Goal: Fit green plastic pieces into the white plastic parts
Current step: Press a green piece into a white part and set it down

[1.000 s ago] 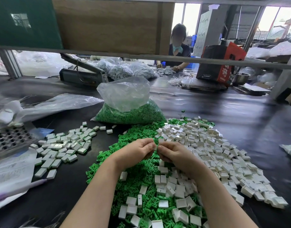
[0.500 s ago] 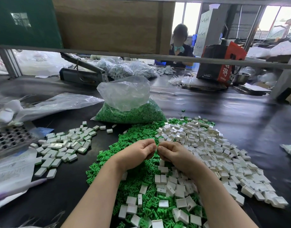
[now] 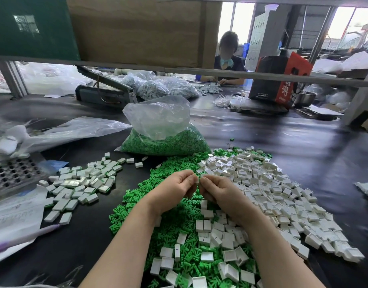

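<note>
A small white part is pinched between the left hand and right hand, fingertips together above the green pieces. Finished parts lie toward the table's left edge; far more white parts wait unfilled, right.

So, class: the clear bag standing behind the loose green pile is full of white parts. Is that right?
Not quite. In the head view, the clear bag behind the loose green pile holds green pieces, not white ones. The loose white parts lie heaped to the right.
</note>
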The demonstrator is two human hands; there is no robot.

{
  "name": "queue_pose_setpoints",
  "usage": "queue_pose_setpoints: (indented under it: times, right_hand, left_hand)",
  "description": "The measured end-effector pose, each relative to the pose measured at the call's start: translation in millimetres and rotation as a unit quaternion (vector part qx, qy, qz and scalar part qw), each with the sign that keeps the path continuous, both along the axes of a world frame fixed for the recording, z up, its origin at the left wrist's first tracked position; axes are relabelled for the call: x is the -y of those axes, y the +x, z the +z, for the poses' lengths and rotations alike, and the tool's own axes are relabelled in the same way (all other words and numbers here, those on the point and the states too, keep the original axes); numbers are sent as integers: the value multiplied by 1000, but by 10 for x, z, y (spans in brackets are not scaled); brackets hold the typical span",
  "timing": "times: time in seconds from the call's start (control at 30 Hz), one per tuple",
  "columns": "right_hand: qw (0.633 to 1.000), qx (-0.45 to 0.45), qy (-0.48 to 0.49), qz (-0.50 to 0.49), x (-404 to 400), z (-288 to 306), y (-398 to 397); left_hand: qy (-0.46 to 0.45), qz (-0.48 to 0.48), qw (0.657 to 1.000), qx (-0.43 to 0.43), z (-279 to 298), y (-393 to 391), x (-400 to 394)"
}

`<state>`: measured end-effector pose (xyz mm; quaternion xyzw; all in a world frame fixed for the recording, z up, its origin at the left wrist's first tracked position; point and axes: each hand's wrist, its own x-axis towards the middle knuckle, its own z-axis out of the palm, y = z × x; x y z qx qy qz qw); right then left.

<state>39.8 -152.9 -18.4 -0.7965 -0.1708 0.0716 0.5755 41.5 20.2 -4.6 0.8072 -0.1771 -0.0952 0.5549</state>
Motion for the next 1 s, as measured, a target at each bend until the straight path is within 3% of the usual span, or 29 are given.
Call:
queue_pose_setpoints:
  times: [0.43,0.7,1.0]
  right_hand:
    - [999,-10,48,-20,-43,38,-36]
    - [999,-18,17,-42,-74,28,-10]
    - [999,-2,24,-38,-48,52,-28]
  left_hand:
    - [-36,13,999,-38,-24,-3,30]
    - [4,6,1000,-4,-7,-16,36]
    - [-51,3,999,-18,-44,-9,135]
